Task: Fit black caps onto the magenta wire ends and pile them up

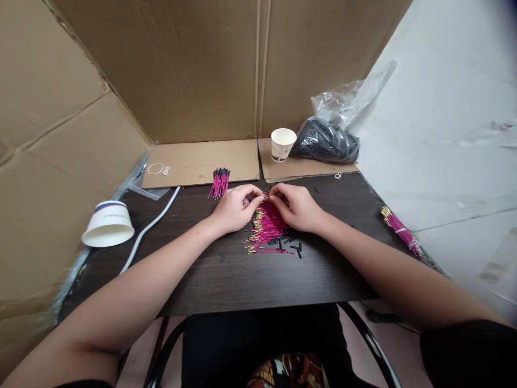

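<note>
My left hand and my right hand meet almost tip to tip over the far end of a pile of magenta wires with gold metal ends. Thumb and fingers are pinched together on both hands. Whatever is between the fingertips is too small to make out. Short black sleeves lie scattered at the near right side of the pile. Just beyond my left hand rests a bunch of magenta wires with black ends.
A paper cup stands beside a clear bag of black pieces at the back. At left are a tipped white paper bowl and a white cable. A banded wire bundle lies at the right edge. Cardboard walls enclose the back and left.
</note>
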`<control>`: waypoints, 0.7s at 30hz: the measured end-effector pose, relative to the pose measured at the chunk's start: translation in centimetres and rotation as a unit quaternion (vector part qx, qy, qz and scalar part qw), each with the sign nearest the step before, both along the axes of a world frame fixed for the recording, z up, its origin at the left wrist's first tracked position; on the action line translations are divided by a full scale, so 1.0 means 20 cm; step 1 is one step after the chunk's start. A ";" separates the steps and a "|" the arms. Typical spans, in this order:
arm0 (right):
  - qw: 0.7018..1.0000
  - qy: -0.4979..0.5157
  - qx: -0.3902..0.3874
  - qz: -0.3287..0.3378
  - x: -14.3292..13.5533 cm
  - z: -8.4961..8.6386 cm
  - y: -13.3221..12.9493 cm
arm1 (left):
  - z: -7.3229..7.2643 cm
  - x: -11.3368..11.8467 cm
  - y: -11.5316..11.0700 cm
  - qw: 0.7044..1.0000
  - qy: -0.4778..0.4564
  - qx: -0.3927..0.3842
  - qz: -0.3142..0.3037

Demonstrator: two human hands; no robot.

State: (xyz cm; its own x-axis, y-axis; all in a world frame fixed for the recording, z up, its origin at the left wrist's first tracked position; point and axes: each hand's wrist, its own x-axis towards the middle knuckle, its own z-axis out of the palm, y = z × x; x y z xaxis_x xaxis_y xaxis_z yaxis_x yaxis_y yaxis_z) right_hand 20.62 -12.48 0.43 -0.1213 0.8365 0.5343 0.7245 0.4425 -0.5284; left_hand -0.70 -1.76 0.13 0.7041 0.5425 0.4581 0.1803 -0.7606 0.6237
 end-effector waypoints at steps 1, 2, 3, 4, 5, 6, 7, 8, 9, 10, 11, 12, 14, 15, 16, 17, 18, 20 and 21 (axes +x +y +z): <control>1.000 0.000 0.000 0.000 0.00 0.00 0.00 | 0.00 0.00 0.00 1.000 0.000 -0.002 0.000; 1.000 -0.001 0.000 0.000 0.00 0.00 0.00 | 0.00 0.00 0.00 1.000 -0.001 -0.003 0.000; 1.000 -0.002 0.000 0.000 0.00 0.00 0.00 | 0.00 0.00 0.00 1.000 -0.001 -0.005 0.000; 1.000 -0.002 0.001 0.000 0.00 0.00 0.00 | 0.00 0.00 0.00 1.000 -0.001 -0.005 0.000; 1.000 -0.002 0.002 0.001 0.00 0.00 0.01 | 0.00 0.00 0.00 1.000 -0.001 -0.006 0.000; 1.000 -0.002 0.005 0.002 0.00 0.00 0.01 | 0.00 0.00 0.00 1.000 0.000 -0.007 0.000; 1.000 -0.001 0.008 0.003 0.00 0.00 0.01 | 0.00 0.00 0.00 1.000 0.000 -0.009 -0.001; 1.000 0.000 0.010 0.004 0.00 0.00 0.01 | 0.00 0.00 0.00 1.000 0.001 -0.011 -0.001; 1.000 0.001 0.011 0.005 0.00 0.00 0.01 | 0.00 0.00 0.00 1.000 0.002 -0.012 -0.001; 1.000 0.001 0.010 0.005 0.00 0.00 0.01 | 0.00 0.00 0.00 1.000 0.002 -0.013 -0.001; 1.000 0.002 0.008 0.004 0.00 0.00 0.01 | 0.00 0.00 0.00 1.000 0.003 -0.014 0.000; 1.000 0.002 0.006 0.004 0.00 0.00 0.00 | -0.01 0.00 0.00 1.000 0.004 -0.014 0.000; 1.000 0.004 0.005 0.004 0.00 0.00 0.00 | -0.01 0.00 0.00 1.000 0.003 -0.012 0.000; 1.000 0.005 0.005 0.005 0.00 0.00 0.00 | -0.01 0.00 0.00 1.000 0.002 -0.012 0.000; 1.000 0.006 0.006 0.007 0.00 0.00 0.00 | -0.01 0.00 0.00 1.000 0.001 -0.011 0.000; 1.000 0.007 0.006 0.008 0.00 0.00 0.00 | -0.01 0.00 0.00 1.000 0.000 -0.011 0.000; 1.000 0.008 0.005 0.008 0.00 0.00 0.00 | -0.01 0.00 0.00 1.000 0.001 -0.011 0.000; 1.000 0.005 0.002 0.006 0.00 0.00 0.00 | 0.00 0.00 0.00 1.000 0.003 -0.010 0.002; 1.000 0.002 0.004 0.004 0.00 0.00 0.00 | 0.00 0.00 0.00 1.000 0.003 -0.010 0.003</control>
